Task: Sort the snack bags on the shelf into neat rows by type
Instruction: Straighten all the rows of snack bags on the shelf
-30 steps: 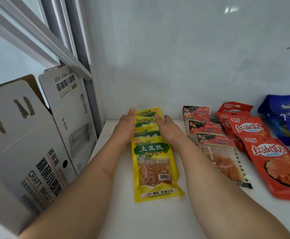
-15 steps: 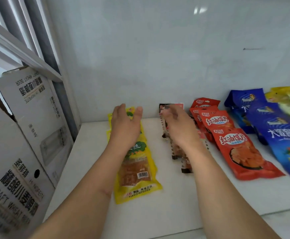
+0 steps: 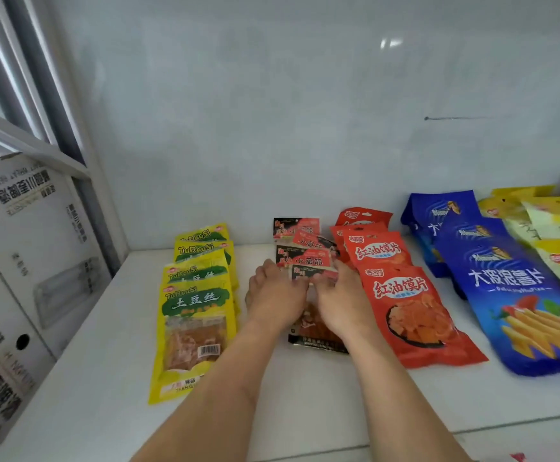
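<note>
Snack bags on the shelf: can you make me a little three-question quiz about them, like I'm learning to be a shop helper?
1. True or false: the yellow TuDouSi bags lie in one overlapping row at the left end of the shelf.
2. Which row are both hands working on? A) the blue chip bags B) the small black-and-red bags C) the red bags
3. Fill in: the red bags lie between the small black-and-red bags and the ____ chip bags.

Key:
1. True.
2. B. The left hand and the right hand both rest on the front bag of that row.
3. Blue.
</note>
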`<action>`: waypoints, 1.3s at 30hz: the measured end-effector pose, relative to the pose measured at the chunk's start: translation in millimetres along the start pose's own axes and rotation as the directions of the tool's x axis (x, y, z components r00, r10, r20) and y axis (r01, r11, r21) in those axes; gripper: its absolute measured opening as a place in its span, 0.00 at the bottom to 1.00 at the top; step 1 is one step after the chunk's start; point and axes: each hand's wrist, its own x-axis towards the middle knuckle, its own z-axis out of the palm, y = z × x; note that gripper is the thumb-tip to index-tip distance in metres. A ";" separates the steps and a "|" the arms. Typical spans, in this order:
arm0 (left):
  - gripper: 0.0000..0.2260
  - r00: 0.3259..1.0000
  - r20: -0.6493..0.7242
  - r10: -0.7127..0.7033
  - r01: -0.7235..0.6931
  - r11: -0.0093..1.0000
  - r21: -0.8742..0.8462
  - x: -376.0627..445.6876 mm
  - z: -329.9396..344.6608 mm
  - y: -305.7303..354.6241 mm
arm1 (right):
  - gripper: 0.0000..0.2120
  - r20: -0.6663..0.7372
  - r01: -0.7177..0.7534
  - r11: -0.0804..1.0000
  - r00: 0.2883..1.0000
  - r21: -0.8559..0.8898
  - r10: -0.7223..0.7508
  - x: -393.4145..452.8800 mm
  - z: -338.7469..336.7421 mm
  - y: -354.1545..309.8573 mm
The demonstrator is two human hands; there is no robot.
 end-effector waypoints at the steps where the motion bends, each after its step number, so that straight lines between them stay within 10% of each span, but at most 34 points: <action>1: 0.28 1.000 -0.010 0.009 -0.008 1.000 0.030 -0.6 1.8 0.0 | 0.38 0.015 -0.017 1.000 1.000 -0.006 0.017 -2.1 -1.1 -4.2; 10: 0.24 0.996 -0.075 0.047 -0.031 0.978 0.205 -1.3 9.3 -5.2 | 0.25 0.103 -0.030 0.994 0.995 0.105 0.019 0.4 -5.6 -20.9; 14: 0.25 0.998 -0.062 -0.012 0.016 0.998 0.065 7.0 1.7 0.8 | 0.19 0.094 -0.032 0.991 0.995 0.126 0.020 12.5 -13.4 -24.6; 19: 0.29 0.999 0.014 -0.043 0.044 0.987 -0.155 12.8 -0.9 8.4 | 0.35 0.178 -0.112 0.982 0.980 0.150 0.084 27.2 -18.6 -33.0; 26: 0.11 1.000 -0.027 -0.009 0.002 0.971 -0.238 18.0 6.8 0.7 | 0.29 0.232 -0.047 0.987 0.973 0.151 0.011 42.9 -13.2 -33.9; 39: 0.32 0.997 -0.038 -0.067 0.049 0.930 -0.364 17.2 -1.2 -3.8 | 0.33 0.231 -0.106 0.968 0.972 0.228 0.052 59.1 -3.0 -27.6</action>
